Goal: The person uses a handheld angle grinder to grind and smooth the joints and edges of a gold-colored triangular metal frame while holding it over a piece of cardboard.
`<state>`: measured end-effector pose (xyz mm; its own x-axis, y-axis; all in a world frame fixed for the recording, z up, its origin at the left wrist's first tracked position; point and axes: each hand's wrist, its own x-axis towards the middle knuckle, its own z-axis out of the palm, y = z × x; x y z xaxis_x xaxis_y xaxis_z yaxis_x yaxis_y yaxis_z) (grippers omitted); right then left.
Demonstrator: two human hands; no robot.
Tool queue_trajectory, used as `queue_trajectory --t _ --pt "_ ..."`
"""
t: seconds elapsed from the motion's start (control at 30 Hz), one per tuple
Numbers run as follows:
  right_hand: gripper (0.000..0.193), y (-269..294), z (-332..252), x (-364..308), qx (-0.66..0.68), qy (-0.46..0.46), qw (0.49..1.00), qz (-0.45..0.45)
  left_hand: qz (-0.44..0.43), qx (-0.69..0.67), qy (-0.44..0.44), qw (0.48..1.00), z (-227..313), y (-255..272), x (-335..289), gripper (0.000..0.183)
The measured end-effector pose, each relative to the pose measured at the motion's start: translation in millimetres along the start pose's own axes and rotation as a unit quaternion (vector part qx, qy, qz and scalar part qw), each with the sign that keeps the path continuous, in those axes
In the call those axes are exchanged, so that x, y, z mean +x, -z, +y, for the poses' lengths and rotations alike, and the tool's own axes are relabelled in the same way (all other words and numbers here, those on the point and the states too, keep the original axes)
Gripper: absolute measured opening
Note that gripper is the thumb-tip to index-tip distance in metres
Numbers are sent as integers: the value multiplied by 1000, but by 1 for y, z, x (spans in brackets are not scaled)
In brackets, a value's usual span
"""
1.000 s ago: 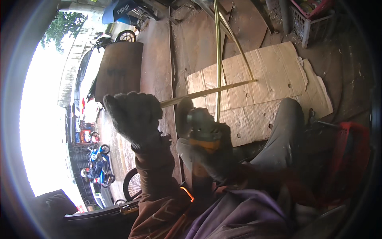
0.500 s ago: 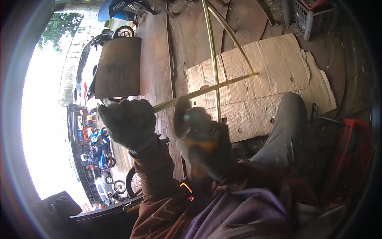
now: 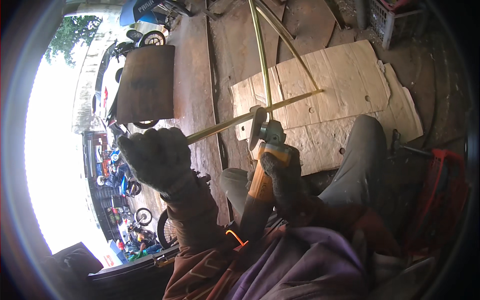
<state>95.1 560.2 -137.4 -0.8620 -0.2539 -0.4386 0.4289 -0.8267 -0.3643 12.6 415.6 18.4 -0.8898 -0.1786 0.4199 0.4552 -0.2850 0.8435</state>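
Observation:
My gloved left hand [image 3: 157, 160] is closed round the near end of a brass-coloured metal tube [image 3: 217, 129], which slants away to the right over the cardboard. In my gloved right hand [image 3: 285, 172] is a yellow angle grinder [image 3: 261, 185], held by its body with the head pointing away from me. Its disc [image 3: 257, 127] stands edge-on against the tube, at or very near its surface; whether they touch I cannot tell. Two more brass-coloured bars, an upright one [image 3: 260, 50] and a slanted one [image 3: 292, 50], join or cross the tube farther off.
Flattened cardboard [image 3: 340, 75] lies on the brown floor under the tube's far end. A red plastic crate [image 3: 440, 195] stands at the right, a grey crate [image 3: 385, 25] at the far right. A rusty brown panel [image 3: 146, 84] stands at left, with motorcycles [image 3: 127, 185] beyond it.
My right hand and the grinder have moved right, and the blurred grinder now shows sharply with its disc at the tube. My left hand has shifted slightly left and keeps its hold.

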Motion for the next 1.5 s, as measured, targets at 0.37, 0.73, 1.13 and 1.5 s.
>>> queue_trajectory --t 0.37,0.73,1.13,1.5 --pt "41 10 11 2 72 -32 997 -13 -63 5 15 998 0 -4 1 52" --pt "27 3 7 -8 118 -14 993 -24 -34 10 11 999 1 -4 -2 52" --pt "23 -11 -6 -16 64 8 995 -80 -81 8 -37 996 1 -17 13 44" --pt "33 -34 -24 -26 -48 143 985 -85 -233 86 27 968 -11 -29 40 45"
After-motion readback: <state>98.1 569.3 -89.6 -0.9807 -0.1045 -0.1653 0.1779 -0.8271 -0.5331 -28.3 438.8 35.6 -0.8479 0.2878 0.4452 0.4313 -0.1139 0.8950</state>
